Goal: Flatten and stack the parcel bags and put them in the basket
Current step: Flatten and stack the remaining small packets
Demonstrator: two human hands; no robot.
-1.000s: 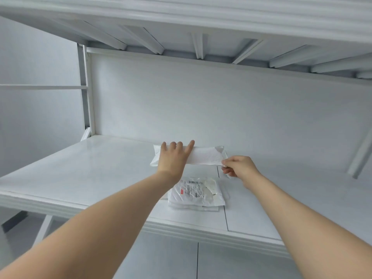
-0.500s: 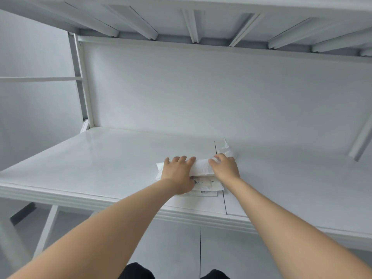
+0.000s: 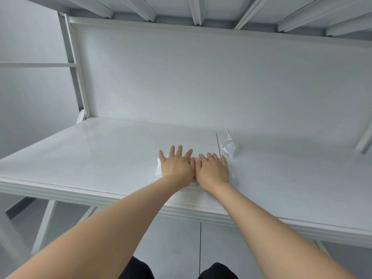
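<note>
Bare surface [image 3: 90, 158] extends left of the left hand [image 3: 177, 167] and right of the right hand [image 3: 213, 171]. A crumpled bag [image 3: 229, 147] lies just beyond the right hand. A back panel [image 3: 201, 77] closes the far side; slats [image 3: 195, 11] cap the space overhead; a post [image 3: 79, 77] stands at the far-left corner.

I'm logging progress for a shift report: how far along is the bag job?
Done: a bag pile sits on the table. In hand: left hand and right hand press flat on it. Left: the crumpled bag beyond is unflattened; no basket in view.

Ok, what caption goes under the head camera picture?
Left hand and right hand press parcel bags flat on the white table.
</note>
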